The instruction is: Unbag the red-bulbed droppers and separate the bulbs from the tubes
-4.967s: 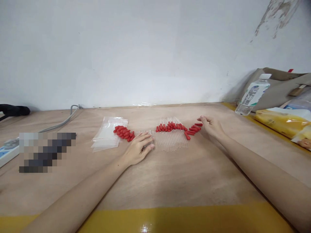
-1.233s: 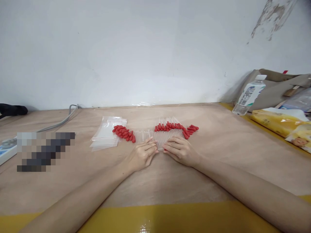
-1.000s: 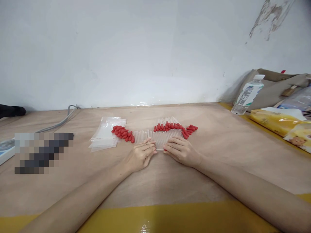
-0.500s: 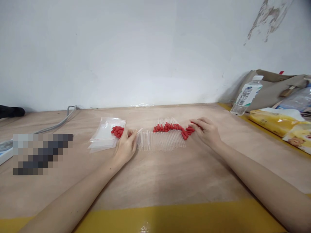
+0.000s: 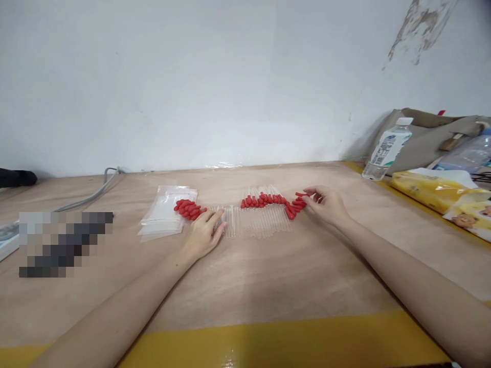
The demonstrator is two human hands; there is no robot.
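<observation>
My left hand (image 5: 203, 232) rests at the left end of a row of clear thin tubes (image 5: 264, 224), its fingers stretched over them and its thumb apart. Beside its fingertips lies a heap of red rubber bulbs (image 5: 187, 208), partly on a stack of clear plastic bags (image 5: 159, 212). My right hand (image 5: 326, 204) pinches one red rubber bulb (image 5: 300, 194) between thumb and fingers. Just below that hand sit a few loose red bulbs (image 5: 292, 210). More red bulbs (image 5: 264, 199), seemingly fitted on clear tubes, form a line behind the row.
At the right stand a plastic bottle (image 5: 387, 148), a grey-beige bag (image 5: 429, 128) and a yellow printed packet (image 5: 429, 191). A grey cable (image 5: 90, 197) runs along the left, near a blurred-out dark object (image 5: 67, 245). A white wall (image 5: 192, 92) closes off the back.
My left hand has opened from a pinch on a clear tube, and its fingers now spread over the row. The left red heap shows more fully. My right hand has lifted a red bulb slightly.
</observation>
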